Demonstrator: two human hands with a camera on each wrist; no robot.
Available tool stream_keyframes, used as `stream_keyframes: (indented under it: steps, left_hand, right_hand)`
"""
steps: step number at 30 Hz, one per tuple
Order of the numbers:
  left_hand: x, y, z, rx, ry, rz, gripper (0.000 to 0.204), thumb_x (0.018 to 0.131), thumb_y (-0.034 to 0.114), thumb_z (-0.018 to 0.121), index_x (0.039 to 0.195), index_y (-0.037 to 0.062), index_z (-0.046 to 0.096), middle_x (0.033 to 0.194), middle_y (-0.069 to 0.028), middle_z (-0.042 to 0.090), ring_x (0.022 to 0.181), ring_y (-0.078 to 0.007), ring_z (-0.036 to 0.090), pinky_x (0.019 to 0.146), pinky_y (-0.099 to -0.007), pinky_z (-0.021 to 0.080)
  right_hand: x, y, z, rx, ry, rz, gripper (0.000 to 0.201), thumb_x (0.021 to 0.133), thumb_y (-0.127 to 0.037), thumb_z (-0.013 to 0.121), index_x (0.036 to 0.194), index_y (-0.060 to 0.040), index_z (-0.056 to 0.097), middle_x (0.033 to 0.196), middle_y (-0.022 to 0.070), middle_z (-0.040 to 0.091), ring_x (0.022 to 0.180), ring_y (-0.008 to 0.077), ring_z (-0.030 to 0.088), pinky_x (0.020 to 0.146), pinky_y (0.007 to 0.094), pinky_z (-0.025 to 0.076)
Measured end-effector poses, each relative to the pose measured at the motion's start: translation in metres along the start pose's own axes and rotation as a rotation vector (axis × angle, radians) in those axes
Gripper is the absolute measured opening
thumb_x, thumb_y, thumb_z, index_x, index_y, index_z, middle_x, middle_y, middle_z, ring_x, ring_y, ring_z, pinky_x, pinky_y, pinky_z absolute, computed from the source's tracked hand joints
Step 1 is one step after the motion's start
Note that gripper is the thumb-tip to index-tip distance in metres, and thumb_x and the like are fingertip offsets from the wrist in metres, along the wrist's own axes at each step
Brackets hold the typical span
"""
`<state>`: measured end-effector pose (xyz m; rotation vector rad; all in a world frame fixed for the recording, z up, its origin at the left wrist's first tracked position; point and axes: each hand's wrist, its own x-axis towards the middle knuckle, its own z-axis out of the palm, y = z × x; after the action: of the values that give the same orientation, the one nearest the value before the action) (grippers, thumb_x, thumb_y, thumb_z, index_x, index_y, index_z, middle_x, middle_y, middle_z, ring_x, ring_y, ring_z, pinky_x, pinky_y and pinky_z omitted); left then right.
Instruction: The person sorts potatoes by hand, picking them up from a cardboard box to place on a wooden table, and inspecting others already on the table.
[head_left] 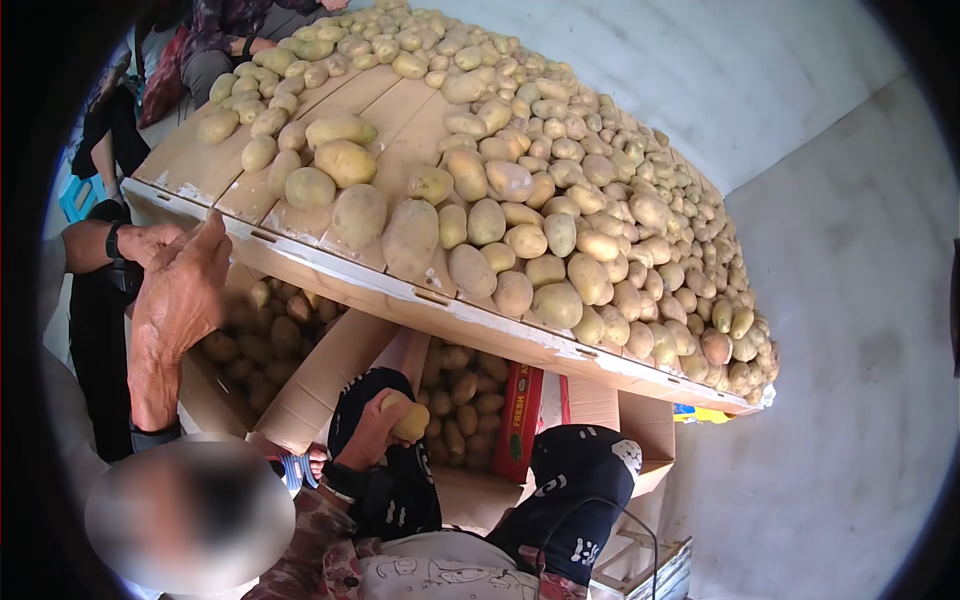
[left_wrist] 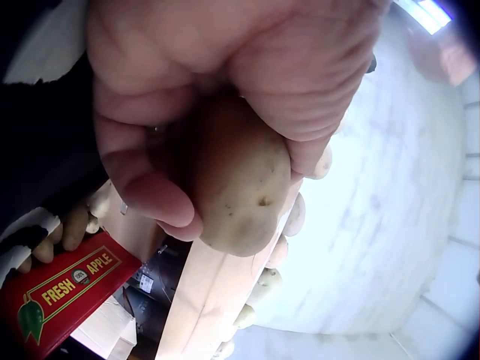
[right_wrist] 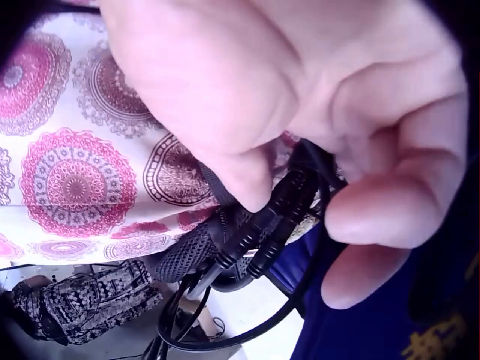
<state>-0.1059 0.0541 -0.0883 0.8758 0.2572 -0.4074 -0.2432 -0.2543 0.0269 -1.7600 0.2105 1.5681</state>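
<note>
My left hand [head_left: 372,432] grips a yellowish potato [head_left: 408,420] above my lap, below the edge of the potato-covered table [head_left: 340,278]. Up close in the left wrist view, the fingers and thumb of the left hand [left_wrist: 232,75] curl round the potato [left_wrist: 244,191], its lower end uncovered. The head view does not show my right hand. In the right wrist view the right hand [right_wrist: 300,97] has loosely bent fingers with nothing seen held, in front of black cables [right_wrist: 259,232] and patterned fabric [right_wrist: 75,180].
Potatoes [head_left: 590,240] cover much of the table. Beneath it stand open boxes of potatoes and a red "Fresh Apple" box [head_left: 518,420]. At the left, another person's hands [head_left: 180,300] are by the table edge. More people sit at the upper left; a wall [head_left: 830,300] is at the right.
</note>
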Motion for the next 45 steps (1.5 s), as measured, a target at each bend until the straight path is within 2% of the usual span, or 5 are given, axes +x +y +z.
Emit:
stream_keyframes:
  steps: [13,30,32,41,45]
  left_hand:
    - [0.003,0.002,0.004,-0.034,-0.021,-0.016,0.025,0.086,0.025,0.055,0.101,0.0070,0.049,0.087,-0.0064,0.057,0.066,-0.0149,0.060,0.049,-0.0257,0.048]
    - [0.005,0.005,0.017,0.135,0.009,-0.028,0.026,0.088,0.028,0.052,0.100,0.0046,0.048,0.085,-0.0091,0.057,0.070,-0.0169,0.060,0.051,-0.0264,0.048]
    - [0.007,0.003,0.017,0.165,-0.013,-0.025,0.030,0.089,0.034,0.048,0.101,0.0060,0.047,0.087,-0.0100,0.056,0.073,-0.0182,0.060,0.053,-0.0275,0.047]
    - [0.002,0.006,0.023,0.165,-0.028,-0.082,0.028,0.087,0.030,0.053,0.101,0.0064,0.048,0.086,-0.0072,0.058,0.068,-0.0149,0.060,0.051,-0.0247,0.047]
    - [-0.007,0.006,0.023,0.164,-0.026,-0.043,0.027,0.087,0.031,0.055,0.102,0.0086,0.049,0.086,-0.0057,0.058,0.068,-0.0142,0.060,0.050,-0.0242,0.048]
  right_hand:
    - [0.009,0.008,0.005,0.051,0.009,-0.023,0.028,0.090,-0.023,0.048,0.080,0.0007,0.058,0.074,0.0088,0.061,0.064,0.0169,0.061,0.058,0.0262,0.049]
    - [0.013,0.021,-0.001,0.134,0.048,-0.123,0.024,0.089,-0.020,0.048,0.083,0.0014,0.058,0.078,0.0103,0.061,0.066,0.0193,0.061,0.059,0.0277,0.050]
    - [0.011,0.024,-0.005,0.135,0.057,-0.135,0.024,0.089,-0.020,0.048,0.084,0.0015,0.058,0.078,0.0105,0.061,0.066,0.0195,0.061,0.059,0.0279,0.050]
    - [0.002,0.039,0.002,0.100,0.048,-0.160,0.023,0.088,-0.018,0.048,0.086,0.0019,0.058,0.080,0.0112,0.061,0.067,0.0208,0.061,0.060,0.0287,0.050]
    - [-0.004,0.046,0.011,0.065,0.053,-0.150,0.022,0.088,-0.018,0.048,0.086,0.0021,0.058,0.080,0.0116,0.061,0.068,0.0214,0.061,0.060,0.0291,0.050]
